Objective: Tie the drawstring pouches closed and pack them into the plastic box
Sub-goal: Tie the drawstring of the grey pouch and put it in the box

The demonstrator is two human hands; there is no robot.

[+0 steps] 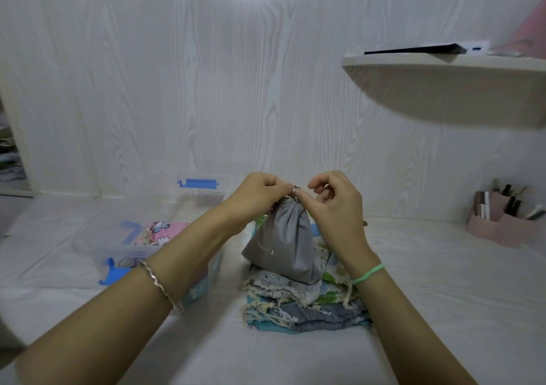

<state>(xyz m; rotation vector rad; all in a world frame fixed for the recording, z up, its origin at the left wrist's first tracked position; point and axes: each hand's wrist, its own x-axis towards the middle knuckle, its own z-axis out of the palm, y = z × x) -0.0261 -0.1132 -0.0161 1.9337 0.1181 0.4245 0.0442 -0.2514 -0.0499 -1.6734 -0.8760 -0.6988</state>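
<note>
While both hands work at its gathered neck, a grey pouch [288,245] stands atop a stack of patterned pouches [307,305]. The left hand [260,195] and right hand [334,204] pinch the neck with curled fingers, hiding the cord there. The left forearm partly covers the clear plastic box [141,245], where a pink pouch [165,231] shows.
</note>
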